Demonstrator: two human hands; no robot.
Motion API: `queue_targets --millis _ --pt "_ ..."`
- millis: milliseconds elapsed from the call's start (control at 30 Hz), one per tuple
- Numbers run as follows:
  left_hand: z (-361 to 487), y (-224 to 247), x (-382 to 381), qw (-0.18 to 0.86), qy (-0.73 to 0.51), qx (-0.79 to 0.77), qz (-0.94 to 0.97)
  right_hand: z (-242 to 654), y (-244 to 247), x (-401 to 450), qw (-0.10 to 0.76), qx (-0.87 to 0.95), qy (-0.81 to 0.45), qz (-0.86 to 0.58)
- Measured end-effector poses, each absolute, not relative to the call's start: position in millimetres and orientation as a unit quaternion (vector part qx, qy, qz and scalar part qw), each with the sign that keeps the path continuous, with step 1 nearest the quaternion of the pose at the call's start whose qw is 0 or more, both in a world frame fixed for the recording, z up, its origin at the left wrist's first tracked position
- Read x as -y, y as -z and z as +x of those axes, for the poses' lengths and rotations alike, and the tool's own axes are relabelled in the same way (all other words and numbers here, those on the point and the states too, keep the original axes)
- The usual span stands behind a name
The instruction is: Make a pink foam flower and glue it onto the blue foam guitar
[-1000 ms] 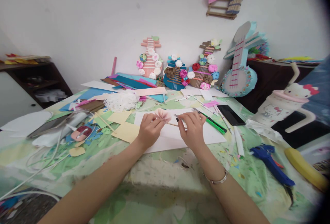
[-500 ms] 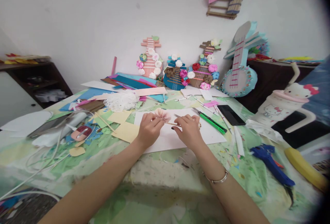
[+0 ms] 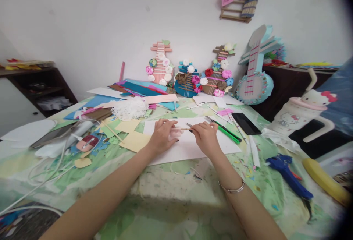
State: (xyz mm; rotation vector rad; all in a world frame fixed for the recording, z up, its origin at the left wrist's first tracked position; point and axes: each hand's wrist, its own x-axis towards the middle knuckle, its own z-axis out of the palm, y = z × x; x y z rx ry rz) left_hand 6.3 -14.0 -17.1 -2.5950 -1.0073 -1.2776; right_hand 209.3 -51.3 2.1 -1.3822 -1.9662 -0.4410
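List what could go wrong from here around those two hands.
- The pointed metal tip beside the right hand aims toward the left hand; a slip might prick a finger.
- The pale pink paper sits within the left hand's curled fingers, so a tight squeeze could crease it.
- The green utility knife lies close by the right hand, which might knock it if moved outward.

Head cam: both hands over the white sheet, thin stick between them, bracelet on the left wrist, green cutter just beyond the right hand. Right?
One error: the head view shows the bracelet on the right wrist. Otherwise correct: both hands over the white sheet, thin stick between them, green cutter just beyond the right hand.
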Motion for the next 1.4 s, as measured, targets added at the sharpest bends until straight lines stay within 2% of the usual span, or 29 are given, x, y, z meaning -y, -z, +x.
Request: queue_targets --millis 133,533,633,767,833,1100,1133,1167,1233,1400 --pt "7 20 11 -0.012 0.451 0.32 -0.833 214 -2 49 0.348 0.756 0.15 -0.533" --pt "8 18 8 -0.282 0.486 0.368 -0.74 251 -12 43 0.315 0.758 0.092 -0.564" --pt "9 17 5 -0.389 0.509 0.387 -0.663 268 -17 42 0.319 0.72 0.086 -0.611" --pt "9 13 3 -0.589 0.527 0.391 -0.472 281 -12 38 0.308 0.651 0.053 -0.692" --pt "9 10 4 -0.642 0.516 0.374 -0.426 280 -7 35 0.307 0.642 0.041 -0.701" --pt "12 1 14 -0.716 0.463 0.325 -0.409 215 10 34 0.383 0.698 -0.065 -0.602" --pt "12 1 15 -0.721 0.456 0.323 -0.41 204 13 35 0.398 0.705 -0.106 -0.577" --pt "12 1 16 -0.725 0.447 0.322 -0.414 196 16 37 0.435 0.693 -0.215 -0.533" --pt "13 4 16 -0.721 0.428 0.326 -0.436 184 21 38 0.46 0.66 -0.337 -0.49" --pt "16 13 12 -0.65 0.421 0.361 -0.52 177 22 40 0.468 0.628 -0.396 -0.48"
